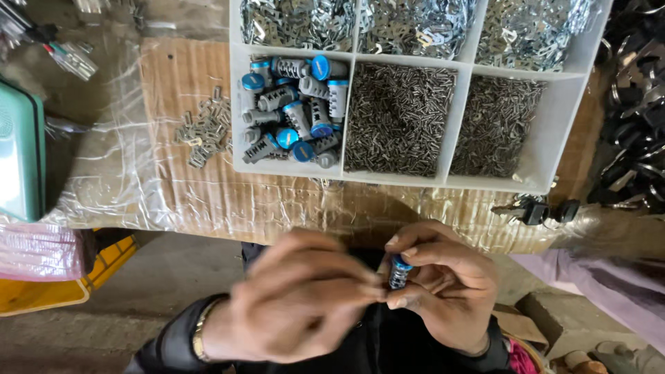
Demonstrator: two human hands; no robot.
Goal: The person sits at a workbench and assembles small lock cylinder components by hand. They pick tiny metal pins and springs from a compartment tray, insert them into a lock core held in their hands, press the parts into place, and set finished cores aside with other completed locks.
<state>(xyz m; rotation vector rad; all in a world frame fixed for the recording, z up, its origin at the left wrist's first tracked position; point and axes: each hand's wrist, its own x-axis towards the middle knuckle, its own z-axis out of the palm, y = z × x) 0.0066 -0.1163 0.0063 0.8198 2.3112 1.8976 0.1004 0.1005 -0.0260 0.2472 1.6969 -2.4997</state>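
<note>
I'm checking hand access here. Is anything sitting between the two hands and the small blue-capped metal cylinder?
Nothing visible does. The right hand already pinches the small blue-capped metal cylinder between its fingers, and the blurred left hand has its fingertips right against it. The white plastic divided tray lies farther off on the cardboard-covered bench.

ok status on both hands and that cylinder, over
Right hand pinching blue-capped lock cylinder. Left hand at it, blurred. Nothing in the way.
</note>
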